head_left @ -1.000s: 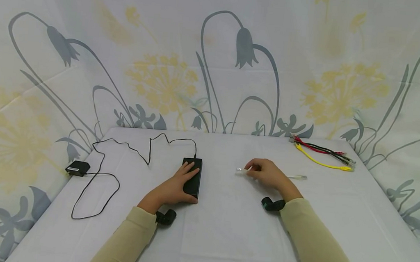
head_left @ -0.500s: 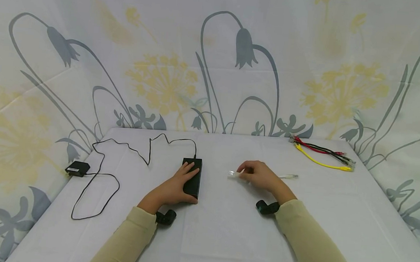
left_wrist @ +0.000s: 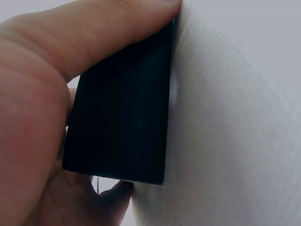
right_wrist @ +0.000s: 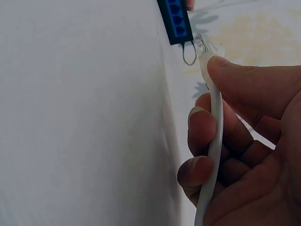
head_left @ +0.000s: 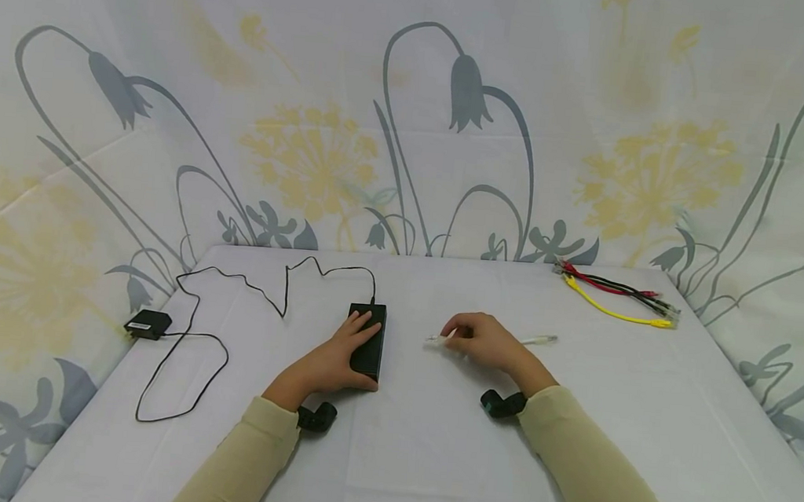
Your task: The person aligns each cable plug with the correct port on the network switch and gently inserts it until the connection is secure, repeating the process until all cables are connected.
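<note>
My left hand [head_left: 332,360] holds a black network switch [head_left: 370,351], thumb at its near end and fingers spread over its top. In the left wrist view the thumb lies across the dark casing [left_wrist: 122,113]. My right hand [head_left: 485,343] pinches a short white network cable [head_left: 537,340] just behind one clear plug [head_left: 432,340]; its other end sticks out to the right. Seen from the right wrist, thumb and curled fingers grip the white cable [right_wrist: 215,136]. Blue-tinted ports [right_wrist: 178,21] line the switch's side there. The plug is apart from the switch.
A thin black cord [head_left: 233,273] runs from the switch's far end to a black power adapter [head_left: 149,324] at the left. Red, black and yellow network cables [head_left: 618,292] lie bunched at the back right. A flowered cloth [head_left: 426,127] hangs behind the white table [head_left: 428,458].
My right hand has moved left and slightly nearer with the white network cable, bringing its plug closer to the switch. The left hand and the switch have stayed in place.
</note>
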Demonstrator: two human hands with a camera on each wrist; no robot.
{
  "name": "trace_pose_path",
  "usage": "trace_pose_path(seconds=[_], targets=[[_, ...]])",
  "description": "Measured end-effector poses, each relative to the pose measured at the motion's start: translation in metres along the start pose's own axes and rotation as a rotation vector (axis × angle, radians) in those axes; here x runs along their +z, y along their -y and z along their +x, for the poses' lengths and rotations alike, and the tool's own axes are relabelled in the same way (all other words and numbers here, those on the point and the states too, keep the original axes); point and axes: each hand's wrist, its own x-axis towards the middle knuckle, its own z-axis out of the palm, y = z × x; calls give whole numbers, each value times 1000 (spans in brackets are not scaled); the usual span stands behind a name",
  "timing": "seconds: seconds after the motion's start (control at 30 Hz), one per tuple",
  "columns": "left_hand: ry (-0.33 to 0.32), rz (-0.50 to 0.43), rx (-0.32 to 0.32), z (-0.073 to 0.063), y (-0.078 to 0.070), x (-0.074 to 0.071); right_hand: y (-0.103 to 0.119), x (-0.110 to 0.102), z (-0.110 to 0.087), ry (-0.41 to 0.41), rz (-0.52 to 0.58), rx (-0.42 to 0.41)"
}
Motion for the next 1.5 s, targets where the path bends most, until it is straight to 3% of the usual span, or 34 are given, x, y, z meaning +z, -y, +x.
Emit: trace_pose_path(seconds=[1.5], targets=[[0, 9, -7, 2, 2, 0, 36, 39, 0, 51, 36, -26]])
